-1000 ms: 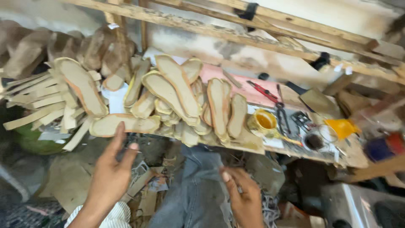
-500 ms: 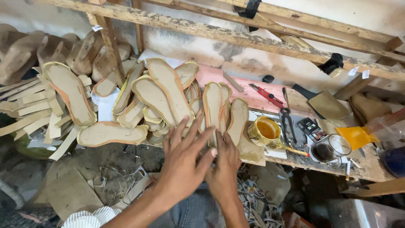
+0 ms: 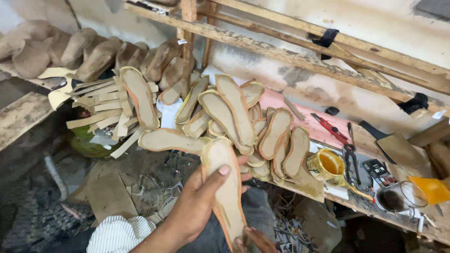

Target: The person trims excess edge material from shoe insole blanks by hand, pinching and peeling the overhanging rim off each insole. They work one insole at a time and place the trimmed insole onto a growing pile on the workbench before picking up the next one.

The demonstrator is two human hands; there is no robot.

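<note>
Setting: cluttered workshop, a rough wooden bench (image 3: pixel 356 201) running from frame centre to lower right, plank shelves above.
Left hand (image 3: pixel 197 206): bottom centre, thumb and fingers clamped around one tan shoe sole (image 3: pixel 225 187), held upright.
Right hand (image 3: pixel 255 239): only its fingertips show at the bottom edge, touching the sole's lower end; whether it grips, I cannot tell.
Change: half a second ago both hands lay flat and empty, reaching toward the pile; now the sole is lifted clear of it.
Pile of soles (image 3: pixel 234 117): roughly a dozen, fanned at centre.
Bench items: one yellow glue pot (image 3: pixel 328 165), one red pliers (image 3: pixel 333 129), one small dark printed packet (image 3: pixel 378 171), right of centre.
Far: wooden shoe lasts (image 3: pixel 93 54), upper left.
</note>
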